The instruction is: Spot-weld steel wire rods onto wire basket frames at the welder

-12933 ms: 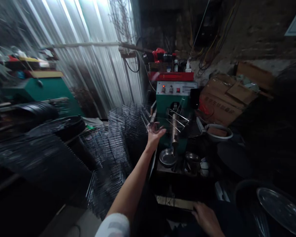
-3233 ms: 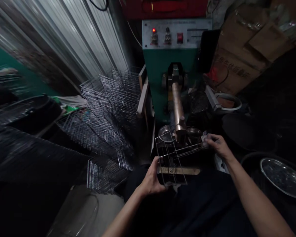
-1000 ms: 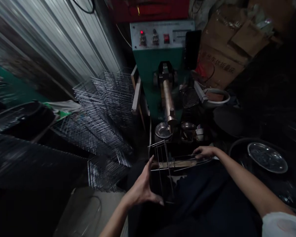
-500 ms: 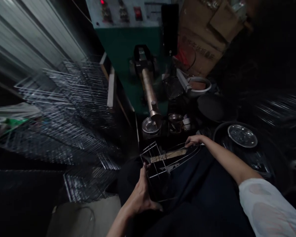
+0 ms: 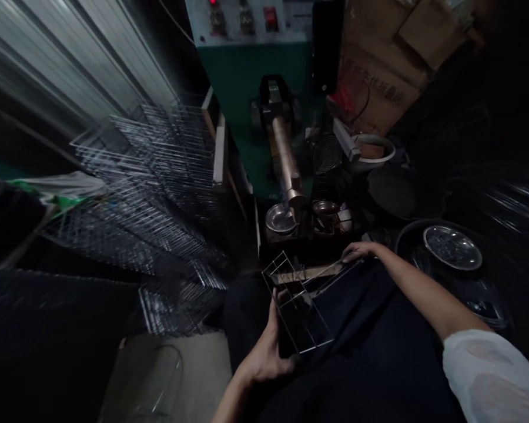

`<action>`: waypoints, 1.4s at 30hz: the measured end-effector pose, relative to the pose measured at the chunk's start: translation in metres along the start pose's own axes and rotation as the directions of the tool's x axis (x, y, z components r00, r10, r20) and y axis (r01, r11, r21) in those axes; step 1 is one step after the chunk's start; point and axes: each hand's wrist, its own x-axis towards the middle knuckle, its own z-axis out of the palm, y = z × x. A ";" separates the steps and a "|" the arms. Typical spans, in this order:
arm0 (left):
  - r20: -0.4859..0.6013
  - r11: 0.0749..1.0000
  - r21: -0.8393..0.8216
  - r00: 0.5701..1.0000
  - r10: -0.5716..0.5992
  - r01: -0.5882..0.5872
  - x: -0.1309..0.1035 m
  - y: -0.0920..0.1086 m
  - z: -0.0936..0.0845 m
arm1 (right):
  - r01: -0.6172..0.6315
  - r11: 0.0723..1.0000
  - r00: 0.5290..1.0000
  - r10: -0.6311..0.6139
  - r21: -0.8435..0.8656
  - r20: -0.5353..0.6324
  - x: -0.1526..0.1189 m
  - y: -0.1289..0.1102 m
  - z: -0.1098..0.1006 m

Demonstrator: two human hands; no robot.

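Note:
Over my dark-clothed lap lies a thin metal wire frame (image 5: 316, 346), with a grid-like panel at its left and long wires running up to the right. My left hand (image 5: 268, 349) is closed around the panel's left side, fingers on its upper-left wires and thumb low near its bottom end. At the far right end, my right hand (image 5: 359, 251) pinches the long wires. A pale flat strip (image 5: 311, 274) shows behind the frame. Just beyond stands a green machine (image 5: 233, 76) with a copper-coloured arm (image 5: 286, 155) reaching down towards a small metal dish (image 5: 281, 218).
Stacks of wire grids (image 5: 158, 170) crowd the left side. On the right, a shiny round dish (image 5: 452, 248) with small pieces rests over a dark round tub. A cardboard box (image 5: 374, 76) and a white bowl (image 5: 388, 154) stand behind. A pale board (image 5: 198, 370) lies low at the left.
The wire frame has turned in my hands, so its grid panel faces up more and the long wires look closer together. My view has shifted left. Both hands keep their hold.

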 end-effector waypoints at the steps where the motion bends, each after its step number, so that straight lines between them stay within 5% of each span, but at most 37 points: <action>1: 0.009 1.000 0.028 1.000 0.009 -0.009 0.000 -0.001 0.003 | 0.008 1.000 1.000 -0.008 0.000 -0.005 0.000 -0.001 0.001; 7: -0.271 0.998 0.016 0.961 0.059 -0.057 0.032 0.004 0.011 | 0.133 0.991 0.977 -0.129 0.008 -0.169 -0.015 -0.022 -0.004; 14: -0.269 0.983 0.064 0.945 0.185 -0.174 0.070 0.015 -0.028 | 0.378 0.925 0.828 -0.324 0.028 -0.457 -0.058 -0.077 -0.040; 18: -0.277 0.979 0.154 0.946 0.170 -0.131 0.087 0.018 -0.039 | 0.433 0.900 0.797 -0.361 0.042 -0.484 -0.067 -0.105 -0.053; 22: -0.285 0.970 0.228 0.946 0.156 -0.091 0.101 0.019 -0.041 | 0.475 0.880 0.752 -0.409 -0.006 -0.517 -0.057 -0.124 -0.046; 32: -0.308 0.951 0.270 0.922 0.234 -0.151 0.113 0.020 -0.046 | 0.503 0.852 0.618 -0.473 -0.146 -0.628 -0.038 -0.139 -0.038; 42: -0.313 0.956 0.239 0.918 0.244 -0.172 0.127 0.010 -0.053 | 0.503 0.844 0.618 -0.503 -0.188 -0.604 -0.026 -0.141 -0.050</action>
